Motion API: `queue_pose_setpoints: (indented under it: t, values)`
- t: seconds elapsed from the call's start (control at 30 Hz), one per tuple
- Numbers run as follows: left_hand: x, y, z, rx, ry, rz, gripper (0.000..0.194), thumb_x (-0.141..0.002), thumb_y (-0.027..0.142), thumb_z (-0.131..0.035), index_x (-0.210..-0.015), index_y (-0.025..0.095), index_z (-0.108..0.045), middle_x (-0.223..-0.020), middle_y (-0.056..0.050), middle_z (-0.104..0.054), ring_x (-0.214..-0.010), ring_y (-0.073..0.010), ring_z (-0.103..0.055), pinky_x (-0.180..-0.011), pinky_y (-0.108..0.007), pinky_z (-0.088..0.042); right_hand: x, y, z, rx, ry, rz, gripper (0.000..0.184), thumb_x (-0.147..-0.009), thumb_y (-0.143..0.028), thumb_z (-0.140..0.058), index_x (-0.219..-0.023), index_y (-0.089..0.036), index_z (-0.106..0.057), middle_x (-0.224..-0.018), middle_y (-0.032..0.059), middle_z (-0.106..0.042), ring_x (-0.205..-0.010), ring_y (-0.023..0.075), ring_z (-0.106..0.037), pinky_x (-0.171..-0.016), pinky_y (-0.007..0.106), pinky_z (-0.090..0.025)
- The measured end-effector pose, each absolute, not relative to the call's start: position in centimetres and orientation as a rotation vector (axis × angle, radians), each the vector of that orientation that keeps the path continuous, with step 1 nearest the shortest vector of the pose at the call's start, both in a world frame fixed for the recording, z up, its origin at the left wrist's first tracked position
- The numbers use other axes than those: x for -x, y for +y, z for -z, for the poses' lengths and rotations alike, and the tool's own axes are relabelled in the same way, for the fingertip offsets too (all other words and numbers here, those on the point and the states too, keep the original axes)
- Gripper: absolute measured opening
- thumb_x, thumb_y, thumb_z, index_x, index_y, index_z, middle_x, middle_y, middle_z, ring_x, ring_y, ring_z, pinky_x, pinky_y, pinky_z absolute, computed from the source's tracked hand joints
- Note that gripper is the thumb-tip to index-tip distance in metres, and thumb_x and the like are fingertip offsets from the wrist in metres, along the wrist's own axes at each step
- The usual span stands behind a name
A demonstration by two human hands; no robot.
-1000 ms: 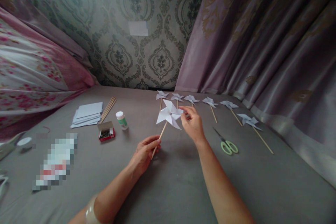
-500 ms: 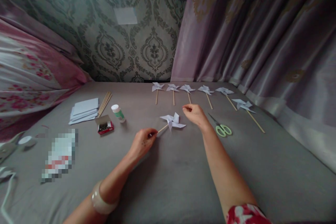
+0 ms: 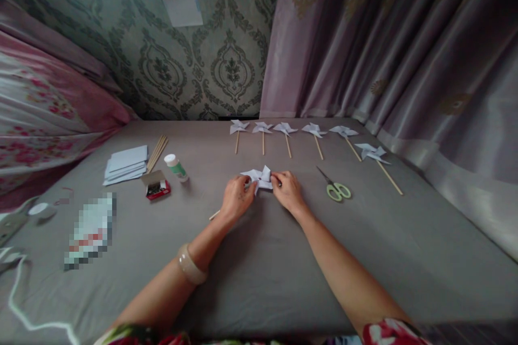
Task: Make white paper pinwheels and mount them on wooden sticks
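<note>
A white paper pinwheel (image 3: 263, 177) lies between my hands in the middle of the grey-covered surface. My left hand (image 3: 238, 197) is closed on its near left side, with fingertips on the paper. The pinwheel's wooden stick (image 3: 215, 215) passes beneath that hand, and only its lower end shows. My right hand (image 3: 286, 190) pinches the right side of the paper blades. A dark spot marks the pinwheel's centre. Right of my right hand lie scissors (image 3: 338, 191) with pale green handles.
Several finished pinwheels (image 3: 314, 130) lie in a row along the back and right. On the left are white paper sheets (image 3: 126, 164), wooden sticks (image 3: 157, 154), a white-capped green bottle (image 3: 176, 167), a red box of small dark pieces (image 3: 157, 187) and a blurred packet (image 3: 92, 232).
My left hand has moved from the stick up to the paper blades. My right hand has come down and left onto the pinwheel's right side. The view has shifted slightly.
</note>
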State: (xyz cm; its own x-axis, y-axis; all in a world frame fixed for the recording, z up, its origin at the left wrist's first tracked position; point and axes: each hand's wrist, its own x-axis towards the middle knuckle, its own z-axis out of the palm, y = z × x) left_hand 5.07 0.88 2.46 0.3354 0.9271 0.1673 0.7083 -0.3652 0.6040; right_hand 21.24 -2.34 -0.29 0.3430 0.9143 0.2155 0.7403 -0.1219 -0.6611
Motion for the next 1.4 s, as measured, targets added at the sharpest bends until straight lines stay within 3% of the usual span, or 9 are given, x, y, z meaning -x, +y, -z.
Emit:
queue_pose_setpoints:
  t: [0.2, 0.43, 0.63, 1.17, 1.4]
  values:
    - [-5.3, 1.1, -0.4, -2.256, 1.435, -0.699, 0.029, -0.087, 0.029, -0.051, -0.104, 0.012, -0.068, -0.101, -0.014, -0.068, -0.088, -0.0211, -0.059, -0.083, -0.030, -0.043, -20.2, -3.2, -0.3, 2.103, -1.606, -0.213, 0.035, -0.093, -0.029, -0.040, -0.116, -0.022, -0.066, -0.116, 0.0117, -0.060, -0.106, 0.0262, -0.052, -0.089, 0.039, -0.038]
    - [-5.3, 0.9, -0.5, -2.318, 1.469, -0.710, 0.026, -0.088, 0.026, -0.049, -0.098, 0.013, -0.069, -0.101, -0.015, -0.067, -0.094, -0.0238, -0.058, -0.089, -0.034, -0.042, -19.8, -3.4, -0.2, 2.123, -1.631, -0.161, 0.036, -0.092, -0.027, -0.041, -0.119, -0.022, -0.063, -0.118, 0.0118, -0.059, -0.107, 0.0258, -0.050, -0.089, 0.038, -0.035]
    - [-5.5, 0.8, -0.3, -2.342, 1.502, -0.701, 0.024, -0.089, 0.024, -0.049, -0.089, 0.017, -0.071, -0.096, -0.010, -0.068, -0.093, -0.0215, -0.058, -0.086, -0.031, -0.043, -19.7, -3.3, 0.0, 2.121, -1.609, -0.157, 0.033, -0.091, -0.025, -0.043, -0.116, -0.022, -0.065, -0.119, 0.0102, -0.059, -0.108, 0.0240, -0.050, -0.090, 0.036, -0.034]
    - [-5.6, 0.9, -0.3, -2.380, 1.427, -0.678, 0.028, -0.091, 0.029, -0.047, -0.091, 0.019, -0.074, -0.095, -0.010, -0.067, -0.092, -0.0206, -0.058, -0.086, -0.031, -0.043, -19.9, -3.0, 0.9, 1.971, -1.633, -0.187, 0.029, -0.089, -0.025, -0.047, -0.110, -0.025, -0.067, -0.115, 0.0082, -0.060, -0.107, 0.0241, -0.050, -0.090, 0.038, -0.035]
    - [-4.8, 2.3, -1.5, -2.234, 1.428, -0.741, 0.035, -0.092, 0.034, -0.042, -0.091, 0.015, -0.072, -0.088, -0.010, -0.068, -0.081, -0.0185, -0.062, -0.078, -0.029, -0.047, -21.0, -3.0, 0.4, 1.875, -1.588, -0.321, 0.033, -0.082, -0.023, -0.054, -0.115, -0.023, -0.060, -0.117, 0.0070, -0.062, -0.109, 0.0233, -0.054, -0.094, 0.040, -0.036]
